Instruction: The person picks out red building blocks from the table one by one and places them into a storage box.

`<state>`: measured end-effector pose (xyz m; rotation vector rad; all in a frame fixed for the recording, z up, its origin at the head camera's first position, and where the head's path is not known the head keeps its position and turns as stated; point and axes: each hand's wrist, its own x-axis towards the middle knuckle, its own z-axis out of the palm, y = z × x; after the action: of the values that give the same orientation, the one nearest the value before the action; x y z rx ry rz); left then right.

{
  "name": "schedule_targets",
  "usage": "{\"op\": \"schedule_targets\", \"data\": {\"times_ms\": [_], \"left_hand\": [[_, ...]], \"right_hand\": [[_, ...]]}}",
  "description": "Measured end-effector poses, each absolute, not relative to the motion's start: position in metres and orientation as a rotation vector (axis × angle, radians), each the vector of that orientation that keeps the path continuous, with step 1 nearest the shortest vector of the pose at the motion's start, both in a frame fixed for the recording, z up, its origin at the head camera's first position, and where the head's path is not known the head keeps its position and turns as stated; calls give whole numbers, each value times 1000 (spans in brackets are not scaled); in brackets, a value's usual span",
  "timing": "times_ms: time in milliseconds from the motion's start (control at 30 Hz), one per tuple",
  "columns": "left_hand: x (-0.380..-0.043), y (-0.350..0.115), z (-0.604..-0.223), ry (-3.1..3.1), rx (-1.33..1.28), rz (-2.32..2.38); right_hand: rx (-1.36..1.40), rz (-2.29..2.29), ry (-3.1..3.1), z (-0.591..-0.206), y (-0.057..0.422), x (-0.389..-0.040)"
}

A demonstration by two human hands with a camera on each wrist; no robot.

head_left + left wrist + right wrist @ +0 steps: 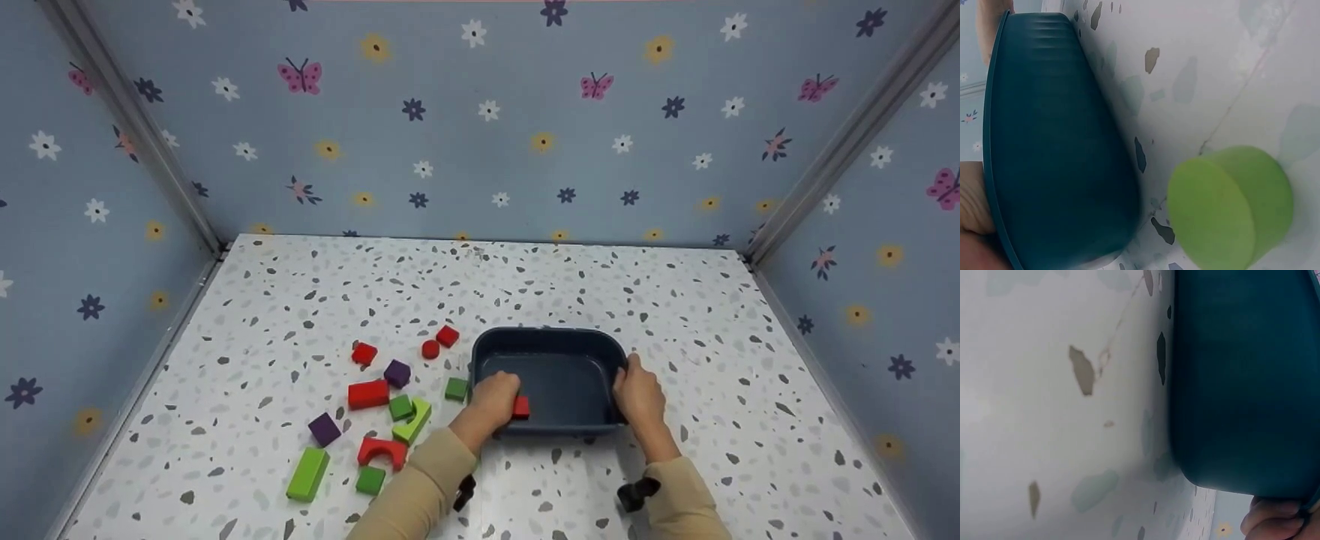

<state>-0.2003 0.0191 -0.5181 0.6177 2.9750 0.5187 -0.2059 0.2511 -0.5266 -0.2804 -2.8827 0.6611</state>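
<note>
Tray [574, 382]: in head view it is dark blue and stands on the speckled table [600, 285], between two hands.
Right hand [640, 394]: grips tray at its right side, with fingers curled.
Left hand [491, 401]: bends over the left side of tray; red block [521, 407] shows just beside it. I cannot tell if fingers pinch this block or the tray.
Cubes: green cube [456, 388] is near tray; purple cube [325, 430] is farther left, above lime brick [307, 474].
Cylinder: in left wrist view, lime cylinder [1230, 208] stands near tray, apart from it.
Fingers [1272, 520]: in right wrist view, they touch the tray's outside.
</note>
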Motion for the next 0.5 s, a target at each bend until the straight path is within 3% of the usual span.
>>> {"op": "schedule_targets", "data": {"times_ms": [500], "left_hand": [[-196,14,-512,3035,673,593]], "right_hand": [[-274,674,-2872,-525,251,-204]]}}
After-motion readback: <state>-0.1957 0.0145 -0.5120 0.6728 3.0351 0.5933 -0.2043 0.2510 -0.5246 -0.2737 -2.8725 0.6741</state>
